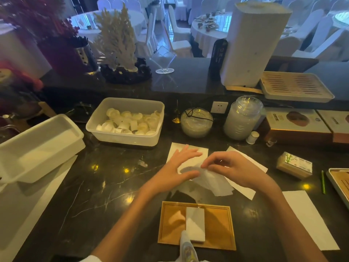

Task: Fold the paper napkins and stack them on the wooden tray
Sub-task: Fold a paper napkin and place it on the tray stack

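1. The left hand (179,167) lies palm down with fingers straight and spread over a flat sheet (200,149) on the bench (94,186). Its thumb is against the end of the half-folded napkin (211,181). This grip is wide and holds nothing; it only steadies. If the hand slides on the glossy stone, the sheet could move with it and the crease would likely run crooked.
2. The wooden tray (217,228) sits nearest the person, between the forearms. A folded napkin (195,224) lies lengthwise at its middle. A forearm that drops low could knock it askew.
3. The half-folded napkin is just beyond the tray, between the hands, and part of it is lifted off the bench. It looks thin and layered, so a hard pull may tear it or separate the plies.
4. The right hand (232,167) arches above a second open sheet (245,191). Its fingers are curled and its narrow grip pinches the napkin's raised edge. It could catch that lower sheet as well and fold the two together.
5. A spare napkin (309,218) lies flat, well apart to the right.
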Available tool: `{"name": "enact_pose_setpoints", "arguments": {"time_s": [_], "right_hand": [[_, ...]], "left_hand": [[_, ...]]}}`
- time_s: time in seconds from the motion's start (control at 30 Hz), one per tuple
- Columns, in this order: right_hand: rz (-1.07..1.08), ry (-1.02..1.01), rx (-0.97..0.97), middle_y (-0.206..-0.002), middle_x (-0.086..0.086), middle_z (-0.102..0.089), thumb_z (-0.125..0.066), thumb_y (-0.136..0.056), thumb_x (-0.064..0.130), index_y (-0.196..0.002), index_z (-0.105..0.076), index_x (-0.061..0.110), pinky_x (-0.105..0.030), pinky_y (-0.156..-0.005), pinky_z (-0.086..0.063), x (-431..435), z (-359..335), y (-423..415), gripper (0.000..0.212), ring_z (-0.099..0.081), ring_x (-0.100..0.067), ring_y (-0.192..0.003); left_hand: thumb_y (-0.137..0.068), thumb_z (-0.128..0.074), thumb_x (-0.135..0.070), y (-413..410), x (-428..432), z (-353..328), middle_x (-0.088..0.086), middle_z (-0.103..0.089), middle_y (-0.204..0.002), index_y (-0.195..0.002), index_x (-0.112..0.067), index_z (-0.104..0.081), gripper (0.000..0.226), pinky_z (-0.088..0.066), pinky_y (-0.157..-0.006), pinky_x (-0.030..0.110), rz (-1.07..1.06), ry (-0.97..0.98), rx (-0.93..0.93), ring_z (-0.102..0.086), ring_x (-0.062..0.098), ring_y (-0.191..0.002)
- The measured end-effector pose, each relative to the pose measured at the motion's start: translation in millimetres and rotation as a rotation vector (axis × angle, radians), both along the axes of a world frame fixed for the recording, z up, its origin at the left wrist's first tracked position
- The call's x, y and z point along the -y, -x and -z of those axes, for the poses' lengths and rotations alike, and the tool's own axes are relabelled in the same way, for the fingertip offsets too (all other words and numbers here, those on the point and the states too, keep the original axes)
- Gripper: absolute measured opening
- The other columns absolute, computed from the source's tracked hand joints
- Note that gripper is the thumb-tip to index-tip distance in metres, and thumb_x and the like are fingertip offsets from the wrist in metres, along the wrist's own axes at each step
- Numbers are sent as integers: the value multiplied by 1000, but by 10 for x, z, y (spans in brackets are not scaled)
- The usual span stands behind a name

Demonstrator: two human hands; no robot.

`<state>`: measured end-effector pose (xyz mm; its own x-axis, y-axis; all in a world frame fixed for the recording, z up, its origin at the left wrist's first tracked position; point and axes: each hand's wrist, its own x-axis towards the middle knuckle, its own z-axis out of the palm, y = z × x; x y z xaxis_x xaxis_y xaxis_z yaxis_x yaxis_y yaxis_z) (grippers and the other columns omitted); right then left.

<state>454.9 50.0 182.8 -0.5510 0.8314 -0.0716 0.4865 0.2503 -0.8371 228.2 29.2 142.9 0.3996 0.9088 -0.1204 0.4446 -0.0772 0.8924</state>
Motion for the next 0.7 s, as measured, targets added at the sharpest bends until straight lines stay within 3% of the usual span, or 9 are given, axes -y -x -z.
{"name": "enact_pose_setpoints", "arguments": {"time_s": [0.07,0.13,0.17,0.23,0.33,0.4,0.47,0.6,0.7], "right_hand": [[-101,-13,84,-96,31,-67,-66,-95,14,-96,-66,52,-8,-81,-52,-46,-86,49,38,-60,9,-102],[-103,-25,69,-101,31,-65,-62,-97,18,-105,-62,55,-11,-82,-54,-77,-147,47,38,-60,7,-104],[-48,1,7,-102,33,-66,-59,-99,25,-109,-60,57,-12,-81,-55,-71,-181,27,34,-61,6,-105],[126,150,-183,-104,28,-71,-49,-96,53,-114,-61,58,-18,-78,-58,-42,-168,-42,22,-67,0,-102],[338,397,-292,-102,12,-77,-36,-78,83,-115,-66,41,-26,-87,-55,55,80,-74,63,-71,-9,-100],[482,515,-282,-102,7,-78,-45,-83,73,-106,-72,33,-26,-84,-60,214,255,-25,54,-72,-15,-98],[515,434,-318,-93,13,-78,-56,-84,61,-96,-76,37,-13,-65,-58,384,405,5,33,-72,-8,-92],[669,325,-349,-88,13,-76,-62,-93,43,-95,-75,30,-13,-62,-58,517,458,-63,18,-72,-13,-86],[678,325,-340,-86,19,-75,-63,-92,44,-90,-75,35,-17,-64,-61,559,424,-88,16,-72,-6,-84]], "left_hand": [[-96,-66,-33,-39,-23,-66,-12,-52,-148,-131,-41,-58,37,-25,-118,34,67,44,64,-35,2,-144],[-96,-66,-26,-61,-11,-100,-11,-69,-117,-121,-24,-67,25,-52,-98,24,71,60,122,-63,4,-114],[-96,-66,-25,-69,11,-107,-15,-70,-106,-115,-22,-69,19,-56,-86,21,38,66,142,-67,6,-103],[-96,-66,-27,-94,70,-82,-19,-71,-98,-105,-28,-69,10,-58,-77,17,-94,82,211,-70,6,-97],[-94,-68,-27,-151,181,23,-15,-75,-103,-99,-36,-71,10,-64,-80,27,-360,150,372,-73,11,-100],[-94,-69,-27,-198,260,83,-7,-76,-107,-104,-30,-71,11,-64,-85,40,-481,213,414,-74,18,-102],[-94,-68,-24,-230,316,136,0,-75,-110,-109,-23,-69,14,-63,-88,47,-516,240,407,-74,20,-103],[-95,-67,-23,-276,396,177,-4,-75,-107,-106,-26,-69,11,-63,-89,44,-520,247,372,-74,16,-101],[-95,-67,-24,-334,440,164,-5,-74,-107,-102,-30,-67,9,-63,-88,43,-531,246,341,-73,17,-102]]}}
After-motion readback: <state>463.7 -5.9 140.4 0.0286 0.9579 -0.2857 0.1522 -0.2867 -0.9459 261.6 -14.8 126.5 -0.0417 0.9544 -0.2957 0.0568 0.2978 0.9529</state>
